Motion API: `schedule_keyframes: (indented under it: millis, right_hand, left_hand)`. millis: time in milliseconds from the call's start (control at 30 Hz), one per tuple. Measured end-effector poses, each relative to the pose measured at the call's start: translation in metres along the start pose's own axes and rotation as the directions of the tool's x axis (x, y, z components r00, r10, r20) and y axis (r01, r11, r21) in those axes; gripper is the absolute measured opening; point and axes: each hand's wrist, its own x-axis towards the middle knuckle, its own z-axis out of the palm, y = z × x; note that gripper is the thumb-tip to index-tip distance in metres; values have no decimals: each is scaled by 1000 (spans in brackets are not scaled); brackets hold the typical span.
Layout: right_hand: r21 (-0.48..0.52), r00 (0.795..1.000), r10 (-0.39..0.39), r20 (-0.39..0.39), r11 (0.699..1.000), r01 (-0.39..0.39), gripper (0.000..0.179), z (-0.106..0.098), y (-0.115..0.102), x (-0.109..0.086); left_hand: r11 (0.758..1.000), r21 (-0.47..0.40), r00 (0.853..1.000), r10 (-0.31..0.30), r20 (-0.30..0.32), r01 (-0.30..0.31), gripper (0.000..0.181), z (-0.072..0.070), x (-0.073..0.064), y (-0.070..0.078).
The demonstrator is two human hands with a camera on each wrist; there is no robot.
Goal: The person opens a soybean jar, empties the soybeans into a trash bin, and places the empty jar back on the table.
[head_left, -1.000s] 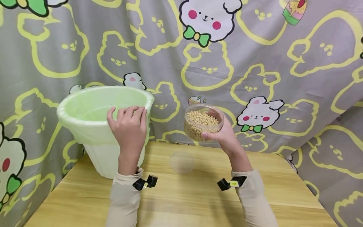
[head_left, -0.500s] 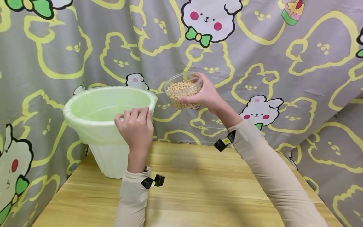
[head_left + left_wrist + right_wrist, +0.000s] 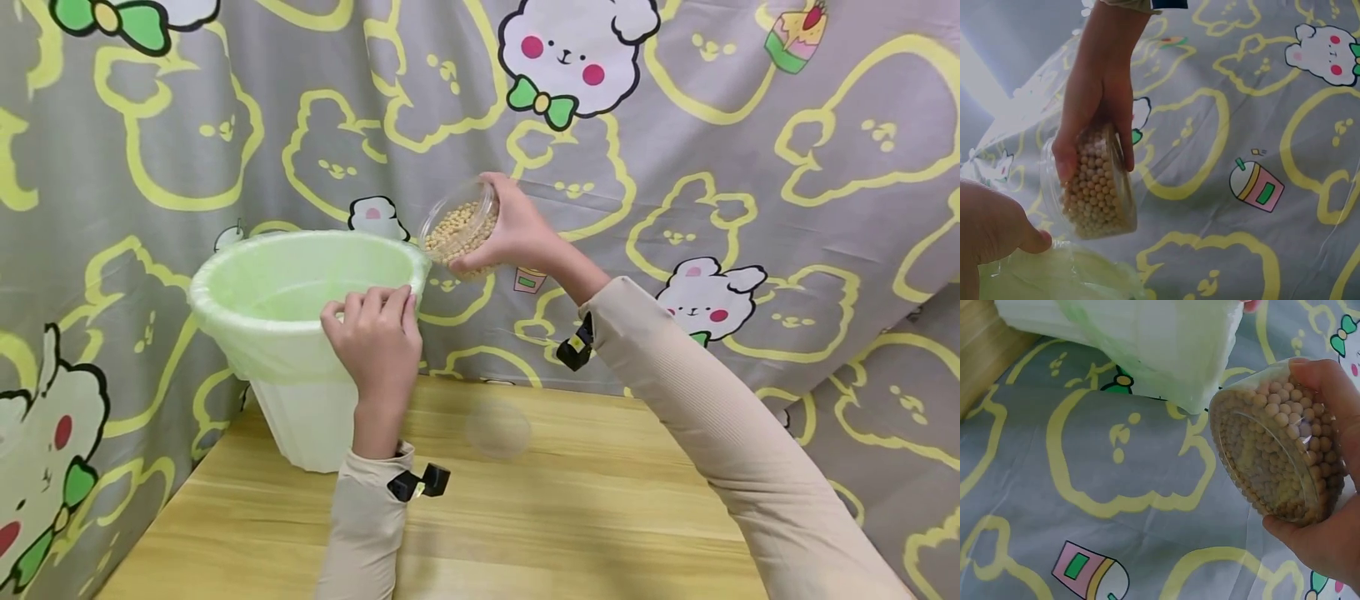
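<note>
My right hand (image 3: pixel 510 229) grips a clear round plastic jar (image 3: pixel 1279 444) of small beige balls (image 3: pixel 1091 181), perhaps dried beans, with thumb and fingers around its side. The jar has no lid on and tilts left, its mouth at the right rim of a white bin (image 3: pixel 300 425). A pale green liner bag (image 3: pixel 262 292) covers the bin's inside and folds over its rim. My left hand (image 3: pixel 378 342) holds the near right part of that rim, fingers bent over the edge; its thumb (image 3: pixel 1035 240) shows against the liner. The bin's bottom is hidden.
A faint clear disc (image 3: pixel 498 429), perhaps a lid, lies on the wooden table (image 3: pixel 540 517) right of the bin. A grey curtain (image 3: pixel 697 150) with cartoon prints hangs close behind and at both sides.
My right hand has lifted the jar up and left from over the table to the bin's rim and tipped it leftward. The left hand stays on the rim.
</note>
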Motion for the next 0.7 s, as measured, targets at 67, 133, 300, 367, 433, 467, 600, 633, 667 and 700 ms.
schedule_keyframes:
  millis: [67,133,300,367,433,467,600,633,667,700]
  right_hand:
    - [-21,1000,-18,9,1000,18,118,1,-1,3]
    - [-43,999,-37,15,998,38,120,3,-3,6]
    - [-110,997,-69,32,991,72,122,5,-7,11]
    - [-133,997,-68,39,988,73,124,5,-9,11]
    - [-152,997,-67,45,986,74,124,5,-11,11]
    - [-159,996,-68,49,984,75,125,5,-12,11]
    - [-173,995,-79,62,981,89,125,6,-15,11]
    - [-178,995,-79,65,980,90,125,6,-15,11]
    - [-181,995,-78,67,980,89,126,6,-16,12]
    - [-182,995,-78,68,979,89,126,6,-16,12]
  left_hand:
    - [1000,-2,1000,0,-3,0,16,0,0,1]
    - [1000,-2,1000,1,-8,-1,16,0,0,1]
    - [1000,-4,1000,2,-21,-2,16,1,1,1]
    - [1000,-6,1000,2,-24,-2,16,1,1,1]
    - [1000,-6,1000,3,-24,-3,16,1,2,1]
    - [1000,-7,1000,3,-23,-3,16,0,2,1]
    - [1000,-11,1000,4,-25,-4,16,1,1,1]
    - [1000,-12,1000,4,-25,-4,16,1,1,1]
    - [1000,-13,1000,4,-25,-4,16,1,1,1]
    - [1000,-13,1000,4,-26,-4,16,1,1,1]
